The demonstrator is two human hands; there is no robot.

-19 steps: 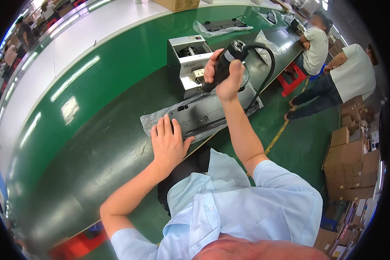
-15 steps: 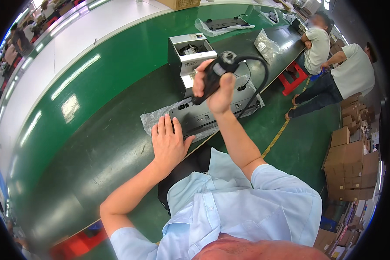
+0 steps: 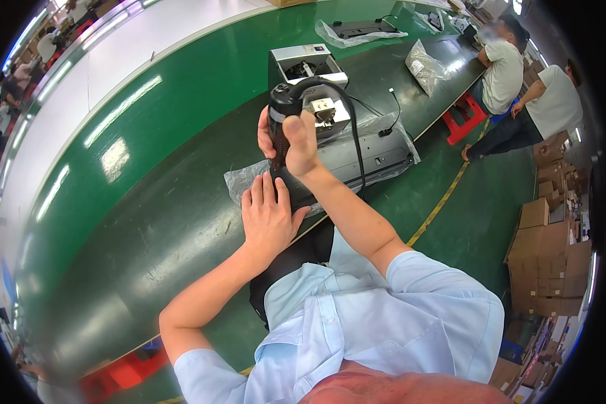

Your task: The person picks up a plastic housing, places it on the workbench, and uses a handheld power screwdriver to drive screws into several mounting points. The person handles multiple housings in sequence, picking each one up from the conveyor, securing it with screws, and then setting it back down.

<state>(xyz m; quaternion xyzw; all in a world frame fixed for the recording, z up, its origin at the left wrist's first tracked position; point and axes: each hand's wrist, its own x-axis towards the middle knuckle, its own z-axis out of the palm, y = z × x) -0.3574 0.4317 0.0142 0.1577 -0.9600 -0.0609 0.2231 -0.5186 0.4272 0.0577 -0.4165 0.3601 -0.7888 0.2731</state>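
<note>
My right hand (image 3: 295, 140) grips a black electric screwdriver (image 3: 281, 128), held upright with its lower end over the left end of a long black panel (image 3: 370, 156). The screwdriver's thick black cable (image 3: 354, 121) loops from its top over to the right. Whether its tip touches the panel is hidden. My left hand (image 3: 269, 214) lies flat with fingers stretched on the panel's near left part, close under the screwdriver. A clear plastic bag (image 3: 241, 180) is spread beneath the panel. Just behind stands a screw feeder (image 3: 303, 67), a grey and black box.
A second black panel (image 3: 363, 29) on plastic lies farther along the green bench (image 3: 114, 262). Beside it is a clear bag of small parts (image 3: 423, 67). Two people sit and stand at right, near a red stool (image 3: 466, 120). Cardboard boxes (image 3: 542, 259) are stacked on the right.
My right hand has swung the screwdriver left and turned it from tilted to upright over the panel's left end. My left hand stays on the panel. The whole view has shifted slightly.
</note>
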